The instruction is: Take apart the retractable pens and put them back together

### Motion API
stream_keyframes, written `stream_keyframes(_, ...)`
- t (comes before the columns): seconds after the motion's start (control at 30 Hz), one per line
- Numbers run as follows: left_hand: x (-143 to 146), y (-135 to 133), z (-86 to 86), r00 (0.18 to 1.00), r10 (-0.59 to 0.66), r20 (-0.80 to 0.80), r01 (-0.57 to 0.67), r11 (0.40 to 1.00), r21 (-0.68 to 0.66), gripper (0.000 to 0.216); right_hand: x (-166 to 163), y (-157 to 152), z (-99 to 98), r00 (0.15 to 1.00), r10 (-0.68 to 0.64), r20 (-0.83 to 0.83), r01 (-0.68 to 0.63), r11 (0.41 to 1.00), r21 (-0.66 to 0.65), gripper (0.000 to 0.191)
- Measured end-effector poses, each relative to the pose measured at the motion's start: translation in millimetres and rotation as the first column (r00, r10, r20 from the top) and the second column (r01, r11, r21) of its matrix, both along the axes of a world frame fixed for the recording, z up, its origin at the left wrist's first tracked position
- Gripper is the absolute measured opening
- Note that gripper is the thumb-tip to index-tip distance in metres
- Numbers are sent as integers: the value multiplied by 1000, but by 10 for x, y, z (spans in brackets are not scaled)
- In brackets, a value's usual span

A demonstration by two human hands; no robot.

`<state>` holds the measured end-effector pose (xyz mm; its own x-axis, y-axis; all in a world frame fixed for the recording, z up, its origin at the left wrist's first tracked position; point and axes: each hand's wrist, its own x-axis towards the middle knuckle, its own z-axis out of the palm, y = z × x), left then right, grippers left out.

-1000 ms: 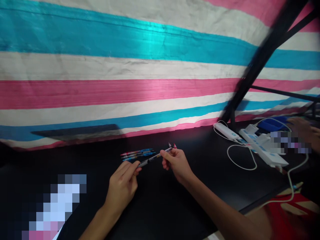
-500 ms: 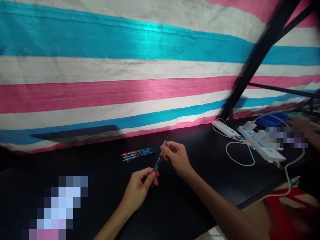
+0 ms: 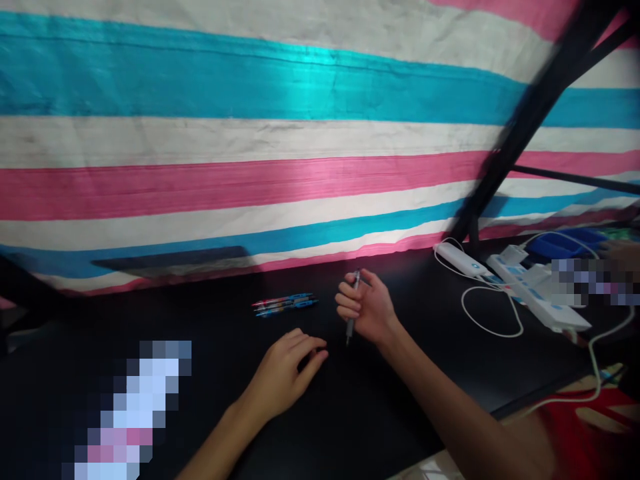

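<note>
My right hand (image 3: 367, 308) is closed around a grey pen (image 3: 351, 320), held nearly upright with its tip pointing down just above the black table (image 3: 210, 347). My left hand (image 3: 290, 370) rests on the table to the left of it, fingers loosely curled and apart, holding nothing. A small bunch of pens (image 3: 285, 304) with blue and pink barrels lies flat on the table behind my left hand, near the striped cloth.
A pink, blue and white striped cloth (image 3: 250, 133) hangs behind the table. White power strips (image 3: 530, 293) and a looped white cable (image 3: 490, 313) lie at the right, beside a black slanted post (image 3: 525, 127). Another person's hand (image 3: 620, 253) shows at the far right edge.
My left hand has let go of the pen and dropped to the table. My right hand has turned the pen from slanted to nearly upright, tip down.
</note>
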<state>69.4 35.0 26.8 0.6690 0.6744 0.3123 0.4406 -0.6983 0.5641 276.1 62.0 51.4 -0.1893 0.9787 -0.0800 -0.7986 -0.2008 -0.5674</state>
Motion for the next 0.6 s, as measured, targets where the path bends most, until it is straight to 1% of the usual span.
stream_keyframes(0.07,-89,69,-9,998,55,-10,-55,998,26,21,171,16,6,999,20,-25,-21,1000,-24,40)
stream_keyframes(0.17,-196,173,-32,993,120,-4,-120,991,56,21,345,39,-1,991,117,-60,-121,991,-57,41)
stream_keyframes(0.23,-235,216,-47,988,156,1,-156,985,74,20,391,49,-5,987,145,-66,-150,986,-68,40)
stream_keyframes(0.43,-243,223,-68,988,152,-29,-150,986,75,22,366,44,21,994,103,-21,-104,991,-83,38)
stream_keyframes(0.6,-226,225,-60,987,148,-59,-144,988,59,25,351,32,56,990,140,-5,-140,985,-101,43)
